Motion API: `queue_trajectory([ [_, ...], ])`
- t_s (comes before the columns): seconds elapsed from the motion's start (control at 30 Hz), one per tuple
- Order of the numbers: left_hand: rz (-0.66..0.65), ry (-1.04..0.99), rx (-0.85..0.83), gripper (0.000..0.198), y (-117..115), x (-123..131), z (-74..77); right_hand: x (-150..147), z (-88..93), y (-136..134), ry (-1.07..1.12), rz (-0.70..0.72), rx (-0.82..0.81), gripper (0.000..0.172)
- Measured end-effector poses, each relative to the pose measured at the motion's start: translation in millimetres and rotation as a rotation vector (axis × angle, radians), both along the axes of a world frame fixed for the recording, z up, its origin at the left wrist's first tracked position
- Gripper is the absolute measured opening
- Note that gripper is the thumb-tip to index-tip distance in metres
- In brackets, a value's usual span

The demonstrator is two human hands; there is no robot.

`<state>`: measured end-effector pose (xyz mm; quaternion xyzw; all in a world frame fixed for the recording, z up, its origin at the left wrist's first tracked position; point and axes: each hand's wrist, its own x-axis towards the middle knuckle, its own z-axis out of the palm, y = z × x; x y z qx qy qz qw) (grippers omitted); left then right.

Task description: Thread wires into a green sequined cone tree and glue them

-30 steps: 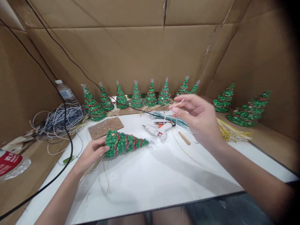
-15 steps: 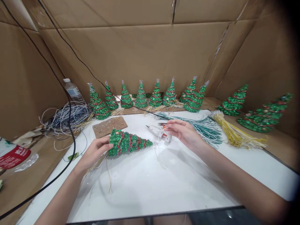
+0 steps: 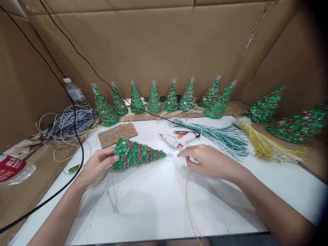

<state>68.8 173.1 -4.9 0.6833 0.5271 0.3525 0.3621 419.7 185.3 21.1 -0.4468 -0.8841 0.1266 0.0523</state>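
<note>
A green tinsel Christmas tree (image 3: 139, 154) with red garland lies on its side on the white tabletop, its tip to the right. Around its base, my left hand (image 3: 98, 165) is closed. Thin yellow and white wires (image 3: 112, 191) trail from that base. At the clear tip ornament (image 3: 171, 156), my right hand (image 3: 205, 160) has its fingers pinched together. A long thin wire (image 3: 189, 205) hangs from beneath those fingers toward the table's front edge. Just behind the right hand lie a white glue gun (image 3: 176, 140) and dark-tipped pliers (image 3: 184, 132).
Several finished trees (image 3: 154, 99) stand along the cardboard wall. Green-white wires (image 3: 222, 136) and a yellow wire bundle (image 3: 261, 141) lie right. Left are a scuffed brown board (image 3: 118, 134), tangled wires (image 3: 69, 124), bottles (image 3: 75, 92) and a black cable (image 3: 79, 150) crossing the view.
My right hand has moved from beside the pliers down toward the tree's tip, its wire now hanging forward. The left hand keeps the tree's base; the view has shifted slightly.
</note>
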Motion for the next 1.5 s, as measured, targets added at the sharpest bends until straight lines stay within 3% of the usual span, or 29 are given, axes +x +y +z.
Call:
queue_trajectory([
  [0.1,0.020,0.011,-0.006,0.027,0.0,-0.7,-1.0,-4.1,6.0,-8.2,-0.179,0.022,0.070,0.029],
  [0.17,0.025,0.005,-0.009,0.025,0.1,-0.9,-1.6,-5.1,10.4,-13.2,-0.189,0.044,0.088,0.023],
  [0.23,0.016,-0.015,-0.017,0.023,0.1,-0.7,-1.6,-4.9,12.5,-18.5,-0.094,0.125,0.029,0.025],
  [0.33,-0.001,-0.043,-0.030,0.022,-0.2,-0.9,-0.9,-5.3,8.9,-25.9,0.055,0.342,-0.194,0.035],
  [0.43,-0.003,-0.046,-0.035,0.021,-0.6,-1.6,-1.0,-8.5,-0.1,-29.7,0.046,0.486,-0.363,0.029],
  [0.6,0.024,-0.060,-0.042,0.018,-1.1,-2.5,-1.7,-19.0,-10.6,-28.4,0.051,0.574,-0.415,0.015],
  [0.73,0.002,-0.048,-0.032,0.018,-1.9,-2.8,-1.3,-26.9,-13.2,-29.6,0.055,0.626,-0.346,0.012],
  [0.9,-0.012,-0.017,-0.028,0.021,-1.6,-3.4,-2.7,-31.6,-16.6,-32.4,0.031,0.547,-0.232,0.007],
  [1.13,-0.047,-0.050,-0.088,0.015,-1.0,-5.3,-8.0,-32.7,-18.0,-29.6,0.168,0.247,-0.324,0.006],
  [1.5,-0.155,-0.180,-0.201,0.019,-6.2,-5.1,-12.5,-37.3,-32.2,-24.8,0.560,0.205,-0.145,0.010],
])
